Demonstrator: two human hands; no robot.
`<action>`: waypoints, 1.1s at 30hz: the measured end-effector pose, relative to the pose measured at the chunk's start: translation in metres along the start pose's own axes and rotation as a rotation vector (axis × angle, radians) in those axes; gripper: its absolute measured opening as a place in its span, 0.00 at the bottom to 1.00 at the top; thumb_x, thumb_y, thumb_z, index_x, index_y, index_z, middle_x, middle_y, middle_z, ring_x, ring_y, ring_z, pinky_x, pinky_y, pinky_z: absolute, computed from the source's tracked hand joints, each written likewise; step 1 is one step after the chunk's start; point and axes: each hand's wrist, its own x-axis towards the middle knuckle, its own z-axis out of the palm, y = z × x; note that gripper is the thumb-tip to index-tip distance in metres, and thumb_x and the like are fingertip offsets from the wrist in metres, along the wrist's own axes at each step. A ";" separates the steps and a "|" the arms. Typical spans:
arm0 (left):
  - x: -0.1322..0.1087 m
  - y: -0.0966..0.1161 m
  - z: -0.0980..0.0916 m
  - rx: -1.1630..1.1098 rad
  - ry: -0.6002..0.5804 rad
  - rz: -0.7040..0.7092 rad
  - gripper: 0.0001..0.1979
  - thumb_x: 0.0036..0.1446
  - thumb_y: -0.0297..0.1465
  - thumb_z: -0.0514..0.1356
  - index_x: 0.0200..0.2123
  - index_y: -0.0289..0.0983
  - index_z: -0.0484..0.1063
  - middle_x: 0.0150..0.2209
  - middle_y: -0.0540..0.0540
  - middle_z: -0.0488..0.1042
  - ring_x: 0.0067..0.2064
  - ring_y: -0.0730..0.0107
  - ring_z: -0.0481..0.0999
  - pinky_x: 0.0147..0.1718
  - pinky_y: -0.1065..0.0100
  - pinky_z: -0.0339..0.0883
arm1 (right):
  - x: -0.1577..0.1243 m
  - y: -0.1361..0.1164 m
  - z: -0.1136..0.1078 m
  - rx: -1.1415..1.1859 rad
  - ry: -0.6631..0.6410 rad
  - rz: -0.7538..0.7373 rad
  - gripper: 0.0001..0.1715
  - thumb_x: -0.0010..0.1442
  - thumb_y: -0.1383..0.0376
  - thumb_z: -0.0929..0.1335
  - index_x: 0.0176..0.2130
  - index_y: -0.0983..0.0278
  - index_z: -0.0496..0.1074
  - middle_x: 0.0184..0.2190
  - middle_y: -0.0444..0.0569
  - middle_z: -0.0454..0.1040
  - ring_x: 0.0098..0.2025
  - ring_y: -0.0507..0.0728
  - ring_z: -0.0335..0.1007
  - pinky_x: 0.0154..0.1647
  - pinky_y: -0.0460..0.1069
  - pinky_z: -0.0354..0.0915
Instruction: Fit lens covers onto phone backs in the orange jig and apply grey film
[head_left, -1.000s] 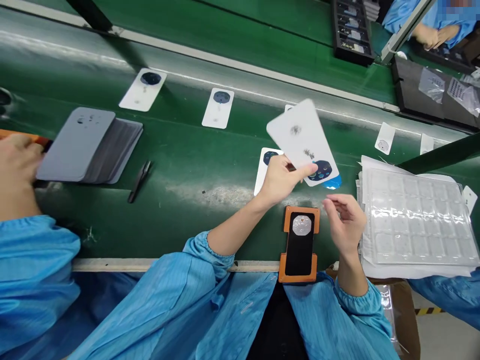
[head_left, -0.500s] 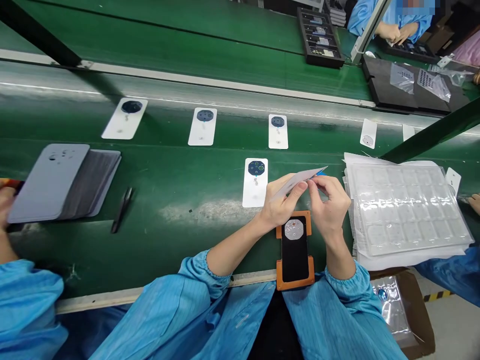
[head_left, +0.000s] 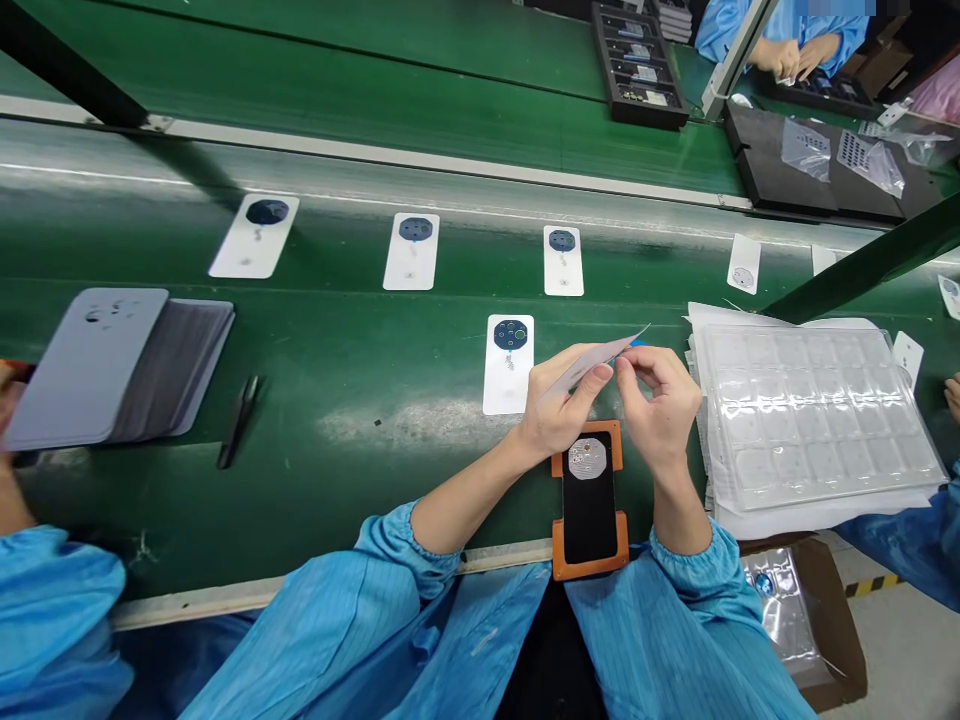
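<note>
My left hand [head_left: 559, 400] grips a thin pale phone back cover [head_left: 589, 365] between thumb and fingers, tilted above the bench. At the cover's right end my right hand [head_left: 660, 405] is closed in a pinch, and a bit of blue film [head_left: 639, 343] shows just above its fingers. What exactly the right fingertips hold is hidden. Below both hands lies an orange fixture [head_left: 559, 550] with a black phone-shaped plate [head_left: 589, 515] in it, bearing a silvery camera-shaped patch. Left of my left hand, a white back cover [head_left: 508, 380] with a dark camera area lies flat on the green surface.
Several white covers [head_left: 411, 265] lie along the belt behind. On the left are black tweezers [head_left: 240, 420] and a stack of grey covers [head_left: 82, 370], a co-worker's hand beside it. Clear plastic sheets [head_left: 817, 420] lie at right. A green post [head_left: 862, 260] slants across the right side.
The row of covers on the rear belt has shifted slightly right, and another shows at the right edge. The grey stack has slid a little left. My hands have barely moved.
</note>
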 end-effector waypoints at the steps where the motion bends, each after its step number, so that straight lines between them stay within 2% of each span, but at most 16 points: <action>1: 0.000 0.000 0.000 -0.003 0.003 0.009 0.18 0.71 0.40 0.55 0.55 0.38 0.77 0.50 0.41 0.81 0.48 0.63 0.82 0.48 0.64 0.76 | 0.000 0.000 0.000 0.001 0.003 -0.005 0.06 0.65 0.67 0.67 0.34 0.61 0.74 0.34 0.47 0.78 0.37 0.54 0.76 0.38 0.50 0.76; 7: 0.002 0.004 0.003 0.077 -0.023 0.084 0.18 0.71 0.39 0.54 0.55 0.36 0.76 0.54 0.38 0.78 0.55 0.59 0.78 0.54 0.58 0.74 | 0.000 0.002 0.005 -0.070 0.032 -0.003 0.07 0.65 0.66 0.66 0.35 0.61 0.73 0.35 0.49 0.78 0.38 0.56 0.76 0.40 0.52 0.75; 10: -0.001 0.004 0.006 0.120 -0.039 0.181 0.18 0.72 0.36 0.53 0.57 0.35 0.73 0.56 0.37 0.76 0.57 0.59 0.76 0.56 0.56 0.73 | 0.000 0.001 0.007 -0.156 0.077 -0.025 0.07 0.64 0.65 0.66 0.33 0.60 0.71 0.31 0.47 0.76 0.35 0.55 0.74 0.37 0.52 0.73; 12: -0.004 0.005 0.010 0.094 -0.047 0.177 0.19 0.72 0.35 0.52 0.60 0.35 0.71 0.58 0.36 0.75 0.58 0.59 0.75 0.57 0.56 0.73 | 0.001 0.000 0.008 -0.171 0.096 -0.025 0.07 0.62 0.66 0.66 0.31 0.60 0.70 0.29 0.46 0.74 0.32 0.54 0.72 0.35 0.50 0.71; 15: -0.006 0.005 0.014 0.017 -0.023 0.052 0.18 0.72 0.37 0.53 0.56 0.34 0.74 0.54 0.37 0.77 0.56 0.58 0.77 0.56 0.56 0.74 | 0.006 0.004 0.006 -0.133 0.044 0.050 0.06 0.59 0.66 0.66 0.29 0.60 0.68 0.29 0.45 0.74 0.30 0.53 0.70 0.33 0.49 0.70; 18: 0.002 -0.005 0.009 -0.083 0.128 -0.165 0.20 0.69 0.44 0.56 0.46 0.34 0.78 0.46 0.38 0.81 0.48 0.57 0.82 0.48 0.58 0.80 | 0.019 0.025 -0.004 -0.118 -0.033 0.244 0.03 0.53 0.65 0.67 0.29 0.61 0.70 0.28 0.45 0.75 0.29 0.54 0.72 0.33 0.49 0.69; 20: 0.012 -0.015 -0.003 -0.215 0.259 -0.295 0.23 0.65 0.49 0.59 0.46 0.35 0.77 0.48 0.38 0.80 0.44 0.58 0.83 0.40 0.60 0.82 | 0.030 0.050 -0.013 -0.137 -0.058 0.423 0.05 0.51 0.64 0.67 0.29 0.63 0.72 0.26 0.45 0.76 0.28 0.55 0.73 0.33 0.49 0.69; 22: 0.022 -0.024 -0.021 -0.344 0.341 -0.371 0.25 0.62 0.50 0.63 0.51 0.37 0.74 0.53 0.39 0.78 0.43 0.59 0.83 0.37 0.60 0.83 | 0.040 0.076 -0.019 -0.225 -0.093 0.560 0.07 0.52 0.64 0.66 0.29 0.64 0.73 0.23 0.46 0.76 0.28 0.56 0.74 0.34 0.49 0.68; 25: 0.028 -0.026 -0.046 -0.389 0.368 -0.395 0.26 0.60 0.48 0.65 0.55 0.39 0.73 0.54 0.40 0.78 0.44 0.59 0.84 0.40 0.59 0.83 | 0.044 0.105 -0.017 -0.452 -0.263 0.600 0.06 0.51 0.65 0.66 0.25 0.63 0.71 0.22 0.49 0.75 0.29 0.58 0.73 0.36 0.50 0.66; 27: 0.022 -0.018 -0.056 -0.323 0.345 -0.377 0.25 0.62 0.48 0.64 0.55 0.39 0.73 0.55 0.39 0.78 0.47 0.57 0.83 0.42 0.58 0.83 | 0.041 0.110 -0.015 -0.534 -0.365 0.576 0.07 0.50 0.67 0.67 0.21 0.62 0.69 0.21 0.50 0.74 0.30 0.59 0.72 0.36 0.51 0.65; 28: 0.016 -0.011 -0.059 -0.255 0.325 -0.360 0.25 0.63 0.48 0.63 0.55 0.38 0.74 0.55 0.39 0.78 0.49 0.55 0.82 0.43 0.58 0.83 | 0.037 0.108 -0.017 -0.543 -0.374 0.564 0.08 0.50 0.67 0.68 0.21 0.62 0.68 0.21 0.50 0.74 0.30 0.59 0.72 0.36 0.51 0.65; 30: 0.001 0.006 -0.064 -0.048 0.252 -0.297 0.21 0.65 0.45 0.61 0.54 0.37 0.76 0.52 0.39 0.80 0.50 0.55 0.82 0.47 0.60 0.81 | 0.028 0.094 -0.026 -0.503 -0.314 0.525 0.09 0.55 0.64 0.68 0.24 0.62 0.69 0.22 0.48 0.74 0.29 0.58 0.72 0.36 0.52 0.66; 31: -0.009 0.015 -0.065 0.070 0.184 -0.233 0.19 0.67 0.42 0.60 0.53 0.36 0.76 0.49 0.41 0.81 0.50 0.57 0.82 0.49 0.61 0.80 | 0.022 0.082 -0.034 -0.453 -0.266 0.482 0.09 0.59 0.61 0.68 0.28 0.62 0.71 0.24 0.47 0.75 0.29 0.58 0.72 0.35 0.52 0.68; 33: -0.030 0.032 -0.064 0.292 -0.043 -0.029 0.16 0.69 0.36 0.58 0.55 0.37 0.76 0.49 0.41 0.81 0.50 0.59 0.82 0.52 0.63 0.78 | 0.006 0.056 -0.051 -0.299 -0.215 0.306 0.09 0.63 0.59 0.68 0.38 0.62 0.73 0.31 0.48 0.78 0.31 0.57 0.75 0.34 0.52 0.72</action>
